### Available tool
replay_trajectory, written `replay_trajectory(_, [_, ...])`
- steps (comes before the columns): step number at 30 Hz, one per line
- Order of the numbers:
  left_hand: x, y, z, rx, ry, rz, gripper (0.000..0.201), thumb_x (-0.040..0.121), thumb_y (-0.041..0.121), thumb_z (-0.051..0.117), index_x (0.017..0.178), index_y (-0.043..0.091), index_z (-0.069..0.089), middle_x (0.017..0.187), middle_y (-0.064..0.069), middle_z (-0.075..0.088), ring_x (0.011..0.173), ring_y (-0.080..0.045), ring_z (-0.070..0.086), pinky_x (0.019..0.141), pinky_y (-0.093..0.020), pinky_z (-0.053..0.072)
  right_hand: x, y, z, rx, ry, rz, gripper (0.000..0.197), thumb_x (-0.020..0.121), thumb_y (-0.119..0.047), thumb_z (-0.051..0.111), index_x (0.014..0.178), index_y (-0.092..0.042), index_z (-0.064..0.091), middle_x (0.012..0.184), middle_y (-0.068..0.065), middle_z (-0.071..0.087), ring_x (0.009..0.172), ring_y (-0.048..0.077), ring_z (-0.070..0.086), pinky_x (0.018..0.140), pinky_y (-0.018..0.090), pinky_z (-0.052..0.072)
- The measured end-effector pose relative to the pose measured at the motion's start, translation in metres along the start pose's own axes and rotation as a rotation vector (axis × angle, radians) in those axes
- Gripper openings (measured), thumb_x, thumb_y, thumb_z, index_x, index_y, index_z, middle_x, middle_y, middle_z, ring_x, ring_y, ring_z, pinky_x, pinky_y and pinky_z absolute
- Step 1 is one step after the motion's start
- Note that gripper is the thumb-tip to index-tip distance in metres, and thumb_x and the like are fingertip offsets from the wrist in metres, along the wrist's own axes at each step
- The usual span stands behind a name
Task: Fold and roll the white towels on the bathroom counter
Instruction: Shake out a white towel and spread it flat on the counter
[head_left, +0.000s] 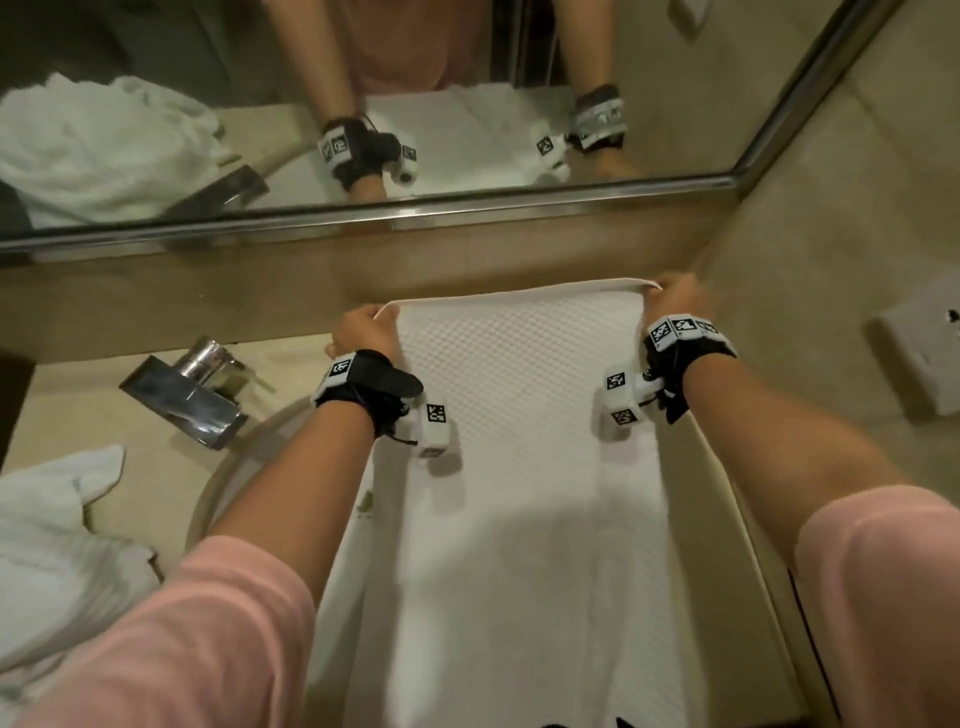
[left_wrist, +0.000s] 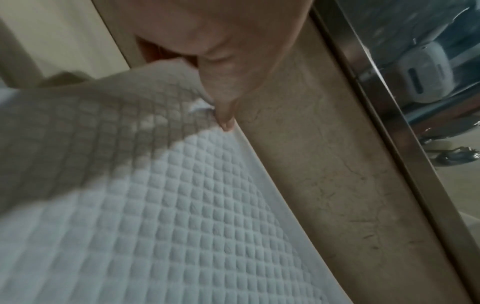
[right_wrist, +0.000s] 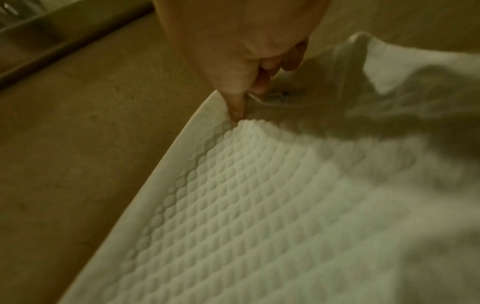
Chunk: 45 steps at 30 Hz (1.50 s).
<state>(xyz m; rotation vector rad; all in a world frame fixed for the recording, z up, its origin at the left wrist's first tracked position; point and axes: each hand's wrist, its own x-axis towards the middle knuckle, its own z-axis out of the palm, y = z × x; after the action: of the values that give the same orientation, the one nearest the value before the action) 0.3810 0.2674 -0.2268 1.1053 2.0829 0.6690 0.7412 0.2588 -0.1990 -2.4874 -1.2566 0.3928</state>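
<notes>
Nearest the person, below both forearms in their pink sleeves (head_left: 171, 644), the long white towel (head_left: 498, 519) lies flat along the table (head_left: 135, 431), its waffle weave clear between the wrists and its near end running out of the bottom of the head view. To the outside of the left forearm sits a crumpled heap of more white towels (head_left: 47, 525), well apart from the spread one. Between that heap and the left hand a chrome tap (head_left: 192, 389) stands at the rim of a basin. The left hand (head_left: 363, 332) pinches the towel's far left corner, thumb and fingers curled onto the hem — the left wrist view shows a fingertip (left_wrist: 226, 121) pressed right at the smooth border. The right hand (head_left: 675, 301) grips the far right corner the same way, fingers (right_wrist: 237, 107) curled over the hem, with the corner cloth bunched and raised a little off the table. Both corners sit just short of the stone ledge (head_left: 260, 291) beyond the hands. To the outside of the right hand a pale box (head_left: 919, 358) is fixed on the side wall. Farthest off, above the ledge, the mirror (head_left: 467, 62) gives back both wrists and the towels
</notes>
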Motion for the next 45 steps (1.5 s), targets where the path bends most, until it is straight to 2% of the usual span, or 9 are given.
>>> replay_trajectory(9, [-0.001,-0.005,0.014,0.185,0.149,-0.036,0.018,0.082,0.046,0.057,0.077,0.030,0.064,0.089,0.000,0.069,0.104,-0.028,0.056,0.094,-0.038,0.042,0.016,0.004,0.018,-0.149,-0.153,0.062,0.023,0.091,-0.012,0.052,0.101,0.004,0.065,0.108,0.025,0.065,0.099,0.041,0.063,0.077,0.037,0.048])
replay_trajectory(12, [0.003,-0.012,0.015,0.097,0.190,-0.026,0.008,0.077,0.030,0.059,0.076,0.024,0.064,0.080,0.003,0.067,0.088,-0.027,0.063,0.079,-0.033,0.052,0.014,0.004,0.024,-0.175,-0.133,0.073,0.019,0.091,-0.001,0.048,0.102,0.007,0.062,0.110,0.027,0.064,0.101,0.041,0.062,0.074,0.038,0.046])
replay_trajectory(18, [0.001,-0.019,0.011,0.049,0.238,0.071,0.020,0.084,0.006,0.056,0.102,0.011,0.063,0.118,-0.010,0.055,0.096,-0.024,0.060,0.081,-0.022,0.042,0.018,0.015,0.034,0.051,-0.042,-0.004,0.032,0.092,0.002,0.043,0.122,0.001,0.053,0.125,0.023,0.056,0.116,0.039,0.053,0.095,0.040,0.043])
replay_trajectory(24, [-0.029,-0.038,0.010,-0.033,0.172,0.178,0.024,0.085,-0.006,0.050,0.105,0.000,0.061,0.124,-0.017,0.047,0.099,-0.024,0.058,0.084,-0.012,0.036,-0.035,0.041,0.042,0.260,0.127,0.066,0.047,0.077,0.013,0.039,0.117,-0.005,0.056,0.122,0.016,0.055,0.114,0.032,0.051,0.099,0.039,0.042])
replay_trajectory(32, [-0.075,-0.079,-0.027,0.076,-0.147,-0.102,0.026,0.092,0.006,0.041,0.100,-0.001,0.064,0.102,-0.018,0.063,0.103,-0.036,0.056,0.096,-0.039,0.044,-0.140,0.086,0.038,0.259,0.155,0.302,0.033,0.084,0.005,0.046,0.109,-0.009,0.061,0.124,0.014,0.056,0.117,0.032,0.051,0.100,0.041,0.042])
replay_trajectory(34, [-0.088,-0.091,-0.037,0.176,-0.320,-0.139,0.030,0.098,0.013,0.040,0.114,-0.004,0.061,0.117,-0.019,0.060,0.114,-0.037,0.053,0.100,-0.039,0.040,-0.169,0.095,0.036,0.284,0.148,0.359,0.031,0.086,0.003,0.046,0.110,-0.008,0.063,0.124,0.015,0.058,0.116,0.034,0.053,0.100,0.043,0.044])
replay_trajectory(37, [-0.109,-0.115,-0.054,0.076,-0.498,-0.162,0.035,0.095,0.014,0.049,0.124,-0.006,0.056,0.130,-0.022,0.055,0.119,-0.037,0.053,0.092,-0.037,0.045,-0.229,0.110,0.031,0.303,0.158,0.444,0.032,0.086,0.002,0.044,0.110,-0.008,0.063,0.125,0.016,0.055,0.115,0.036,0.052,0.098,0.045,0.045])
replay_trajectory(40, [-0.136,-0.138,-0.070,-0.049,-0.578,-0.237,0.036,0.094,0.012,0.053,0.124,-0.009,0.054,0.121,-0.025,0.057,0.098,-0.031,0.054,0.080,-0.035,0.039,-0.286,0.131,0.026,0.286,0.135,0.515,0.032,0.085,0.000,0.048,0.111,-0.006,0.065,0.122,0.019,0.059,0.113,0.038,0.055,0.095,0.044,0.048])
replay_trajectory(45, [-0.181,-0.172,-0.101,-0.120,-0.696,-0.278,0.016,0.095,0.010,0.050,0.081,0.005,0.054,0.083,-0.008,0.053,0.074,-0.020,0.053,0.074,-0.031,0.042,-0.377,0.164,0.028,0.240,0.036,0.591,0.016,0.079,-0.002,0.050,0.081,-0.010,0.064,0.096,0.018,0.060,0.087,0.036,0.056,0.080,0.041,0.049])
